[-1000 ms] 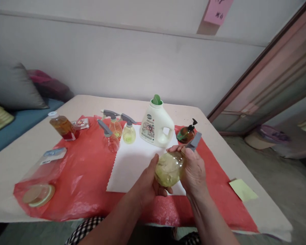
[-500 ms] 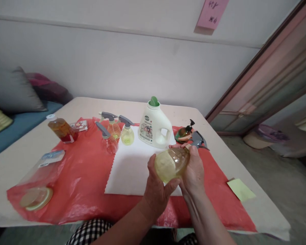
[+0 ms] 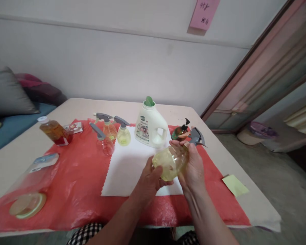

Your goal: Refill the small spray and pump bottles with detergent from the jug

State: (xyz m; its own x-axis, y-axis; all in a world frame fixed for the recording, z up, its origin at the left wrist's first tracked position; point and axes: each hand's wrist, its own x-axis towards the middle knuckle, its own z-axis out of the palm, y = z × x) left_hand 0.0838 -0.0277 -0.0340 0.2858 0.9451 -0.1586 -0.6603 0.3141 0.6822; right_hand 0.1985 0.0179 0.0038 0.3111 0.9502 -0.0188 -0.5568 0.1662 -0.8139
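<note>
A clear, rounded yellow bottle (image 3: 171,162) is held in both hands above the white sheet (image 3: 122,173). It lies tilted on its side, its base toward the left and its neck end hidden by my right hand. My left hand (image 3: 150,178) grips the base end, thumb on the bottom. Around the other end wraps my right hand (image 3: 196,166). Just beyond them stands a cream detergent jug (image 3: 149,127) with a green piece in its mouth. Right of the jug are a grey spray head (image 3: 196,136) and a dark pump bottle (image 3: 180,132).
Several spray bottles, one of them yellow (image 3: 123,136), stand left of the jug. An amber bottle (image 3: 54,132) leans at the left, above a clear plastic bag (image 3: 33,180) and a round lid (image 3: 28,205). Red plastic sheeting (image 3: 79,190) covers the table. A yellow note (image 3: 235,185) lies at right.
The bottle has turned in my hands, its base now facing me more. My left hand has shifted its grip lower, thumb across the base. The whole view has shifted slightly.
</note>
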